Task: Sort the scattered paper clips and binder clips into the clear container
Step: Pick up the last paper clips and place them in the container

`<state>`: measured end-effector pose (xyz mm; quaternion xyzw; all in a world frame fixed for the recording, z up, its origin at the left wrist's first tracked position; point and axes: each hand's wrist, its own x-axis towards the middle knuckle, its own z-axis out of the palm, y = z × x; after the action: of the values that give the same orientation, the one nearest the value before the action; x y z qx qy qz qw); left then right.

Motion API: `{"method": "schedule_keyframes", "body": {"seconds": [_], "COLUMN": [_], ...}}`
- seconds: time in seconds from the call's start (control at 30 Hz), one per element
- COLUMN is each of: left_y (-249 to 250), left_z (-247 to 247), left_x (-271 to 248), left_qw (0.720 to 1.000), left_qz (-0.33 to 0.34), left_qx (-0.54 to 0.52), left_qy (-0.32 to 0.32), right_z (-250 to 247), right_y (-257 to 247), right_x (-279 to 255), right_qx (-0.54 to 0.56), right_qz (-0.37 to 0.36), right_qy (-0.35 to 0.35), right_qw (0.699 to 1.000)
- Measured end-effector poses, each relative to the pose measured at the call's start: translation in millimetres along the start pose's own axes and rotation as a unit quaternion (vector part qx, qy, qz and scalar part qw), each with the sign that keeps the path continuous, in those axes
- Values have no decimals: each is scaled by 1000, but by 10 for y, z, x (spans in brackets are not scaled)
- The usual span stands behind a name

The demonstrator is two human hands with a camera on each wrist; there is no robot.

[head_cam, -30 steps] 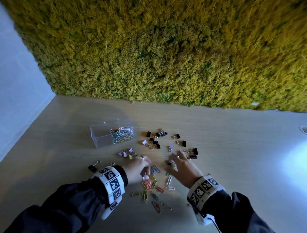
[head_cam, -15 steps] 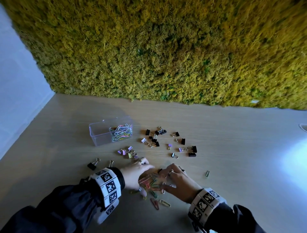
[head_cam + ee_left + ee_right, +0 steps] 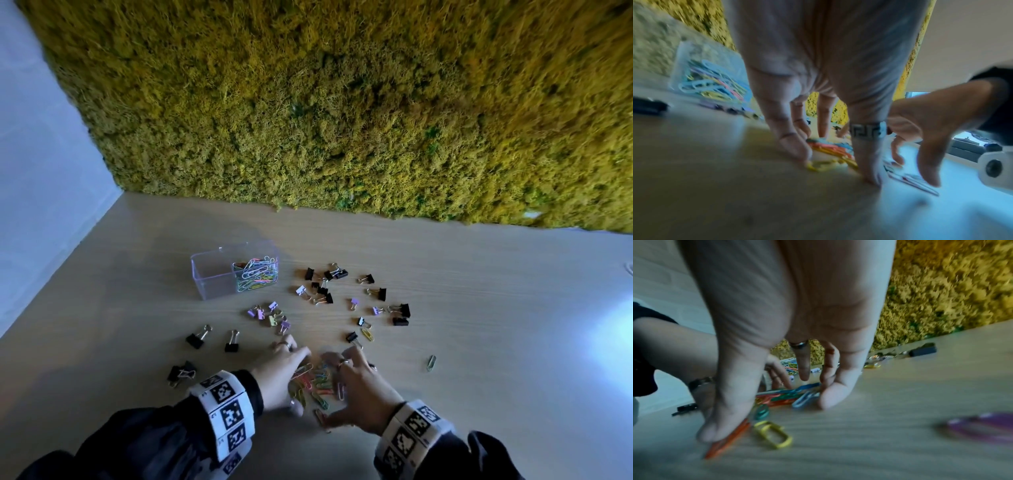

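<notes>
A clear container point(image 3: 219, 277) stands on the wooden table with several coloured paper clips point(image 3: 256, 274) in its right half. In the head view my left hand point(image 3: 279, 373) and right hand point(image 3: 361, 387) flank a heap of coloured paper clips point(image 3: 317, 380), fingertips down on the table. The left wrist view shows my left hand point(image 3: 818, 73) with straight fingers walling in the heap point(image 3: 830, 150). In the right wrist view my right hand point(image 3: 797, 313) cups the heap point(image 3: 785, 395), its thumb point(image 3: 725, 418) pressing an orange clip point(image 3: 729, 439) beside a yellow clip point(image 3: 774, 436).
Black binder clips point(image 3: 400, 310) and pastel binder clips point(image 3: 270, 317) lie scattered between the hands and the container. More black ones point(image 3: 195, 339) lie to the left. A lone green paper clip point(image 3: 431, 362) lies to the right. A moss wall point(image 3: 342, 102) backs the table.
Both hands have drawn in towards each other and towards me, raking the spread-out paper clips into one tight heap between them.
</notes>
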<state>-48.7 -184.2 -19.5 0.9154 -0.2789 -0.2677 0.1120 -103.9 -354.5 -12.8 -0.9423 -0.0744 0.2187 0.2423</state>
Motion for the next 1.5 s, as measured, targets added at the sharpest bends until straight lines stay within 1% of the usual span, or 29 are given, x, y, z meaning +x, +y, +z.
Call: {"method": "schedule_keyframes", "body": {"seconds": [0.07,0.17,0.2,0.27,0.33,0.4,0.47,0.53,0.6,0.67,0.73,0.8,0.87,0.93,0.97,1.03,1.1,1.2,1.27,1.33,1.43,1.5], "left_y": [22,8,9,15,22,31,56,29,-17,-67,-161,-270,-387,-569,-656,-805,-892,-975,-1001,-1039,-1095,-1118], "left_z": [35,-4,-25,-63,-79,-100,-138,-137,-166,-283,-510,-811,-1156,-1425,-1518,-1597,-1570,-1411,-1332,-1284,-1227,-1188], "left_x": [38,60,61,55,68,87,88,92,57,23,-15,6,45,105,140,231,309,385,398,415,401,376], "left_qw": [1000,997,995,994,994,996,995,995,994,993,990,985,973,960,957,955,952,938,927,925,930,934], "left_qz": [-9,-32,-28,-29,-33,-35,-38,-35,-39,-37,-34,-15,-23,-24,-26,-31,-47,-66,-50,-30,-45,-46], "left_qx": [-16,-51,-64,-59,-50,-52,-79,-77,-85,-102,-105,-115,-131,-133,-131,-126,-127,-173,-197,-204,-224,-230], "left_qy": [19,56,74,91,90,68,45,57,64,52,83,131,189,244,259,267,273,293,314,320,287,269], "right_z": [67,71,52,9,-24,-52,-100,-151,-206,-289,-438,-652,-881,-1046,-1095,-1139,-1118,-1026,-971,-941,-941,-966], "right_y": [-64,-125,-135,-145,-155,-173,-207,-238,-274,-322,-422,-555,-703,-848,-904,-979,-1005,-1025,-1002,-969,-897,-845], "right_x": [88,192,218,262,307,346,370,384,398,428,516,674,917,1206,1347,1593,1772,1860,1880,1872,1848,1772], "right_qx": [8,50,56,50,26,1,-12,-25,-15,18,35,28,14,-1,-17,-54,-97,-147,-136,-120,-82,-82], "right_qz": [-3,-1,1,0,0,3,7,-2,-14,-26,-44,-67,-95,-114,-122,-128,-117,-116,-127,-143,-168,-188], "right_qy": [6,31,34,46,63,66,54,36,27,40,69,121,172,195,202,204,184,154,149,138,127,134], "right_qw": [1000,998,998,998,998,998,998,999,999,999,996,990,980,974,972,969,971,970,971,973,974,969]}}
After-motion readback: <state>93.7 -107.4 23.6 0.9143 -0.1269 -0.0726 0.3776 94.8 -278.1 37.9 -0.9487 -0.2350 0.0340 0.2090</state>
